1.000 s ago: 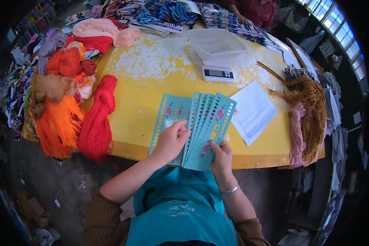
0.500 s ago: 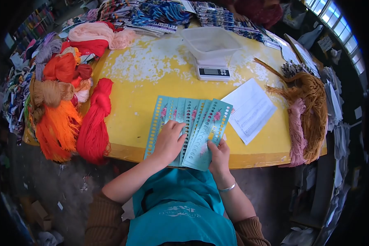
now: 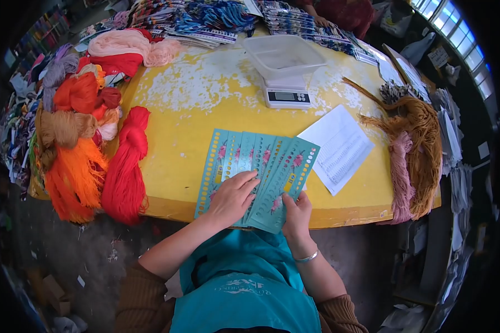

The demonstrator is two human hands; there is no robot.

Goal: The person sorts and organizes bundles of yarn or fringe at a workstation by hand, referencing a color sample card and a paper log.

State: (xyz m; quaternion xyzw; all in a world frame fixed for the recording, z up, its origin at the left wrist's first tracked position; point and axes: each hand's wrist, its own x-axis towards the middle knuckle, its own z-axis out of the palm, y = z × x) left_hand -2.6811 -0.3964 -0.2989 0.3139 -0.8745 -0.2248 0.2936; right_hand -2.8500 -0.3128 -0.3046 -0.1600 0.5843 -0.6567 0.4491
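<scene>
A fan of teal thread cards [image 3: 280,172], punched with rows of holes and printed with pink flowers, lies spread at the front edge of the yellow table. My right hand [image 3: 297,213] grips the right end of the fan, thumb on top; its other fingers are hidden beneath. Across the middle cards rests my left hand [image 3: 232,198], its fingers stretched out over their faces. A white sheet with printed rows [image 3: 339,150] lies just beyond the fan, to the right.
The table [image 3: 178,133] bears a white kitchen scale [image 3: 286,99] with a plastic tub [image 3: 283,55]. Red yarn [image 3: 129,166] and orange yarn [image 3: 75,177] lie left, brown yarn [image 3: 425,150] and pink yarn [image 3: 401,172] right. Behind are stacked thread packs [image 3: 216,19] and another person's sleeve [image 3: 350,14].
My left hand has shifted slightly, its fingers lying lower and flatter over the middle cards. The rightmost cards have swung a little to the right in my right hand.
</scene>
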